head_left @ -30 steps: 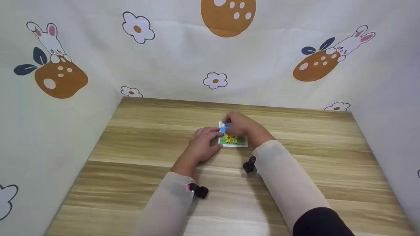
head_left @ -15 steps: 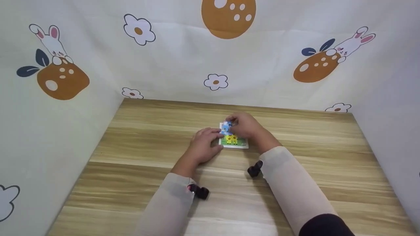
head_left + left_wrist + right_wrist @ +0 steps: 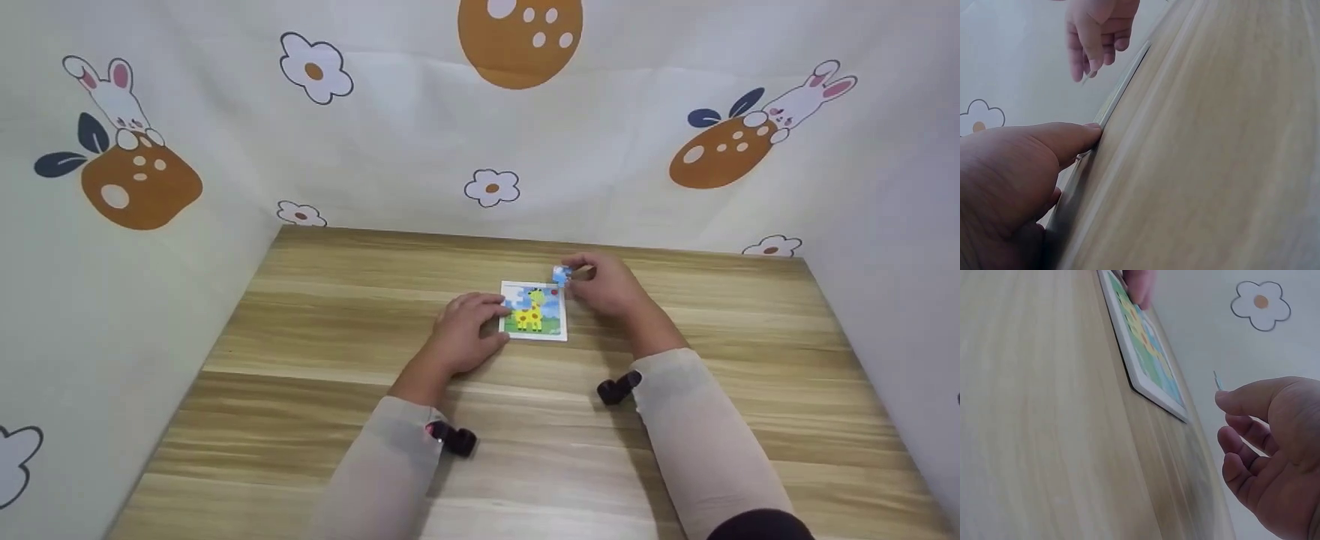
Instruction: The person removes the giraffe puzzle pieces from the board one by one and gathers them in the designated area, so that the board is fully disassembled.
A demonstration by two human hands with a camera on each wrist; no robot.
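work in hand: a small blue jigsaw piece point(image 3: 561, 275), held up off the table near the far right corner of a white-bordered giraffe puzzle board point(image 3: 1156, 394). right hand point(image 3: 611, 289) pinches the piece between thumb and fingertips, other fingers loosely bent. left hand point(image 3: 465, 330) lies with fingers fairly straight over the board's left border, thumb touching near the lower corner.

handling (judged): piece looks very light, thin and stiff, probably card; edge-on in the right wrist view it is a mere sliver. knobs likely bend or fray if forced. best hold: by opposite edges, lightly. board also looks light and rigid, liable to slide if pushed; hold by its border. a pale, jigsaw-edged patch shows at its upper left.

surface: flat wood-grain table point(image 3: 315, 334), smooth-looking, some sheen toward the near side. room: pale cloth point(image 3: 405, 135), printed with flowers, rabbits and orange fruit, hangs behind and at both sides, lightly creased. lighting even; material of piece unconfirmed.
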